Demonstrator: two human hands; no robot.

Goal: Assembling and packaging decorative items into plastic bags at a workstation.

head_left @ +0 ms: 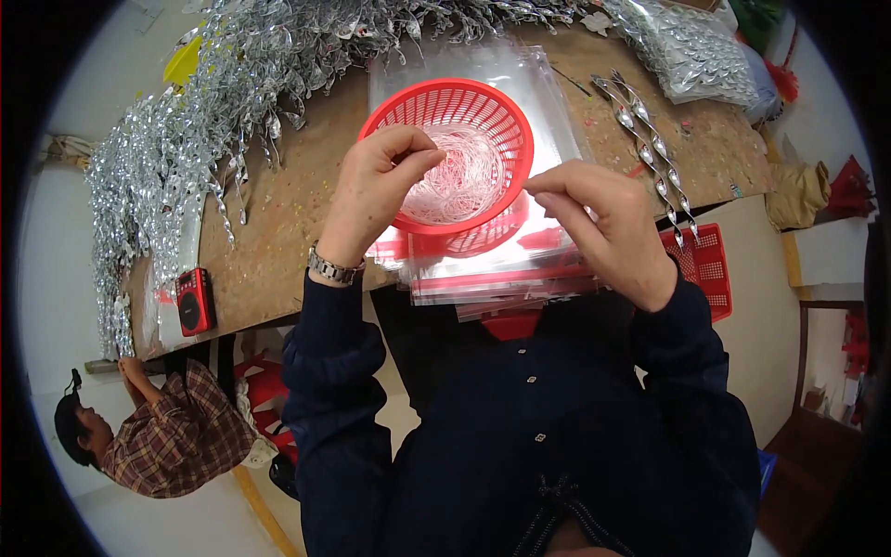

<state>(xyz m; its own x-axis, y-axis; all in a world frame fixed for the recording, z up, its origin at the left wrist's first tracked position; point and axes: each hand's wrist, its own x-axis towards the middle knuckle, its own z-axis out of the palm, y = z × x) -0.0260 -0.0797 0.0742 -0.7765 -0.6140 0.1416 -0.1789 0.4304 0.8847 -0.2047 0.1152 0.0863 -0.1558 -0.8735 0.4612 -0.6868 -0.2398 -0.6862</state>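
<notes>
Tangled thread (452,178), fine, glossy, white to pale pink, lies in loose round coils within a red basket (509,123); twelve o'clock points away from me, with the basket as the dial's centre. The basket is moulded plastic, circular, with slotted walls and a smooth rim.

My left hand (376,190) reaches over the rim from eight o'clock, thumb and forefinger drawn close above the coils; I cannot tell whether they grip a strand. My right hand (617,223) lies at four o'clock, its bent fingers converging just beside the rim; whether they pinch anything, I cannot tell.

Beneath the basket are clear, flat, glossy plastic sheets (560,104) on a brown, speckled tabletop (311,200). At three o'clock lie twisted silver strands (654,148), spiralled like ribbon; at two, a transparent bag (701,60) of silvery pieces. Crinkled foil garlands (278,51) heap from nine to twelve. A boxy red radio (194,302) stands at eight; a perforated red crate (713,269) sits at four. Beyond the radio, a person in a plaid shirt (181,432) handles foil.
</notes>
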